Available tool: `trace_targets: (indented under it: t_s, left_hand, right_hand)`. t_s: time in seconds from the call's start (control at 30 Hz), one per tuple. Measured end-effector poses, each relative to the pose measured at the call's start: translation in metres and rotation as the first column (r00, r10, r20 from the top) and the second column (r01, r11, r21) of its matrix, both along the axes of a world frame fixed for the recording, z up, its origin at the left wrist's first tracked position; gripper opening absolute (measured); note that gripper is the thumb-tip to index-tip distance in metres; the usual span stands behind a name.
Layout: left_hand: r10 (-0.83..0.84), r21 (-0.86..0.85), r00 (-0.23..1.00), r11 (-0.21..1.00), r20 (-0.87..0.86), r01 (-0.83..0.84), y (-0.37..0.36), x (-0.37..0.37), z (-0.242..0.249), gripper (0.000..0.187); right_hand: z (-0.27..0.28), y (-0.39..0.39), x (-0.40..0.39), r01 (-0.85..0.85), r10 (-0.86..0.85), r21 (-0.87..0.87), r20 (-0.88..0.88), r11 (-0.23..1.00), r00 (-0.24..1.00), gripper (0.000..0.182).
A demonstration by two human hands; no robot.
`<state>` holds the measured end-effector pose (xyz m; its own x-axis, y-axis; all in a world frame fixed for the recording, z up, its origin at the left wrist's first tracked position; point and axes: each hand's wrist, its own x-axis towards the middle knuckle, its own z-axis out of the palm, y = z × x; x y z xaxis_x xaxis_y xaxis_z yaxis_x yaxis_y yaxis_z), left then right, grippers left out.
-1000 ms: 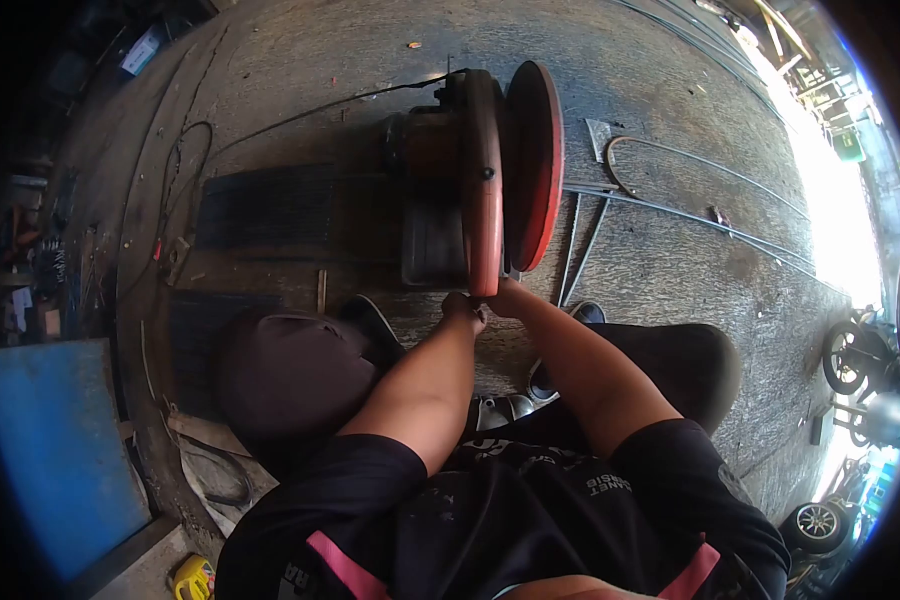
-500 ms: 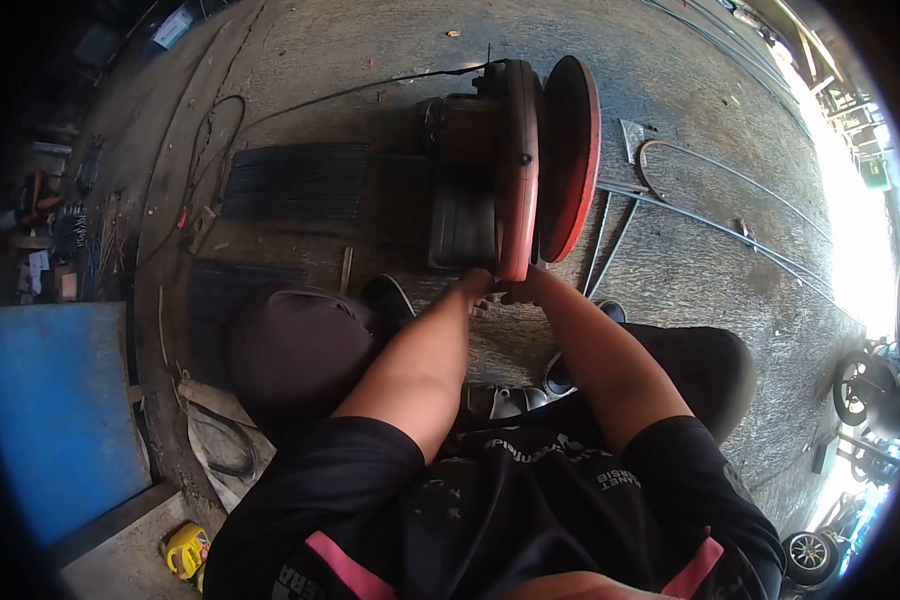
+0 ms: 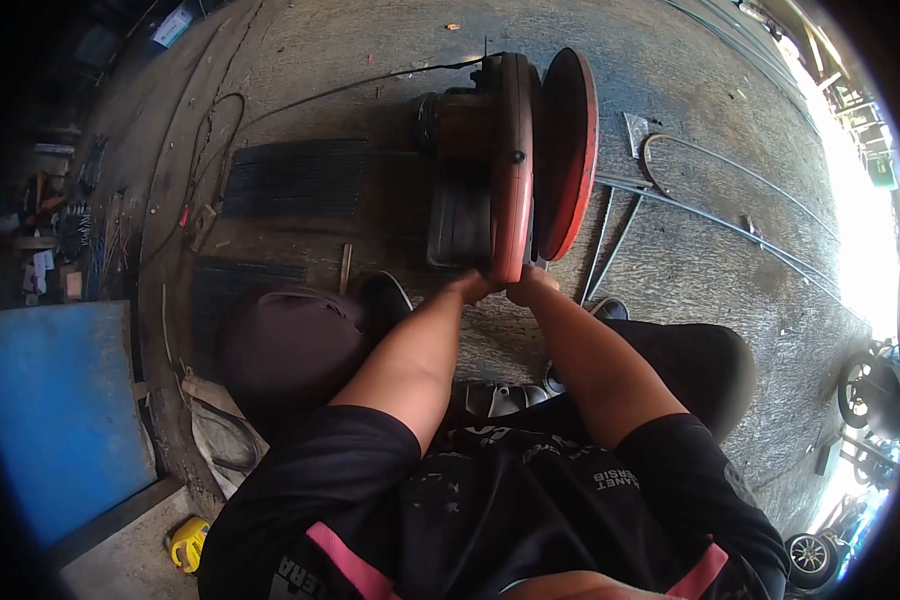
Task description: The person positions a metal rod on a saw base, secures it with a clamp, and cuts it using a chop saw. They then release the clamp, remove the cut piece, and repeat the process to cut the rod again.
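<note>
A cut-off saw (image 3: 460,140) stands on the floor in front of me, with a rounded red guard (image 3: 511,200) and a large red-rimmed disc-shaped part (image 3: 575,165) at its right. My left hand (image 3: 478,286) is at the near end of the guard, on its left side. On the other side, close to the lower edge of the disc-shaped part, is my right hand (image 3: 532,284). Both hands look closed and sit almost together. The guard hides much of the fingers and whatever they grip.
Dark ribbed mats (image 3: 295,178) lie left of the saw, near a cable (image 3: 350,84). Thin metal rods (image 3: 710,210) and a bent hoop (image 3: 652,165) spread to the right. A blue panel (image 3: 65,410) and a yellow container (image 3: 188,545) are at lower left. My knees flank my arms.
My hands have closed in at the guard's near end, and their fingers show less. The saw appears slightly farther left and higher in view.
</note>
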<state>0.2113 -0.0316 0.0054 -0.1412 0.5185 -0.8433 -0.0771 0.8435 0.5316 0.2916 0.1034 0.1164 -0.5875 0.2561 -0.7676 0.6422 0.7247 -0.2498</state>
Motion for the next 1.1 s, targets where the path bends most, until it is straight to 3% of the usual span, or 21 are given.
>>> trace_targets:
  t_s: [0.17,0.2,0.23,0.33,0.43,0.47,0.5,0.63,0.73,0.83,0.93,1.1]
  left_hand:
    - [-0.176,0.013,0.982,0.984,-0.075,0.177,0.003,0.001,0.002,0.046]
    - [-0.049,-0.066,0.997,0.997,-0.055,0.045,0.005,0.003,0.008,0.042]
    - [-0.05,-0.071,0.997,0.996,-0.052,0.046,0.005,0.004,0.008,0.042]
    - [-0.008,0.073,0.96,0.997,-0.28,0.03,0.001,0.005,-0.019,0.039]
    - [0.156,0.417,0.919,0.909,-0.361,0.009,-0.007,0.009,-0.08,0.046]
    - [0.214,0.514,0.909,0.858,-0.358,0.001,-0.008,0.01,-0.08,0.048]
    - [0.145,0.364,0.906,0.931,-0.398,0.011,-0.005,0.01,-0.079,0.053]
    - [0.109,0.313,0.868,0.948,-0.484,0.055,-0.006,0.004,-0.096,0.059]
    - [0.1,0.171,0.884,0.985,-0.456,-0.023,-0.004,0.005,-0.095,0.064]
    - [0.064,0.18,0.869,0.983,-0.49,0.029,0.008,0.009,-0.026,0.065]
    - [0.055,0.047,0.874,0.998,-0.482,-0.037,0.017,0.015,0.016,0.08]
    - [0.024,-0.036,0.82,0.998,-0.572,-0.054,0.038,0.019,0.07,0.095]
  right_hand:
    - [-0.011,0.0,-0.002,0.08,-0.08,0.006,0.032,0.997,0.996,0.046]
    - [-0.011,-0.001,-0.003,0.117,-0.117,0.008,0.029,0.993,0.993,0.046]
    - [-0.014,-0.001,-0.002,0.118,-0.118,0.004,0.032,0.993,0.992,0.046]
    - [-0.02,0.001,-0.001,0.13,-0.13,-0.008,0.027,0.991,0.991,0.045]
    - [-0.02,0.001,0.002,0.126,-0.125,-0.017,0.033,0.992,0.992,0.042]
    - [-0.024,0.001,0.003,0.134,-0.134,-0.002,0.038,0.991,0.99,0.04]
    - [-0.027,0.002,0.002,0.14,-0.141,0.015,0.039,0.99,0.989,0.039]
    - [-0.034,0.004,0.0,0.12,-0.121,0.015,0.063,0.993,0.991,0.033]
    - [-0.037,0.007,0.003,0.11,-0.109,-0.004,0.079,0.994,0.991,0.032]
    - [-0.035,0.009,0.006,0.152,-0.151,-0.026,0.027,0.988,0.988,0.032]
    - [-0.043,0.009,0.01,0.125,-0.124,-0.062,0.012,0.99,0.992,0.032]
    - [-0.059,0.014,0.015,0.151,-0.161,-0.127,-0.07,0.98,0.985,0.035]
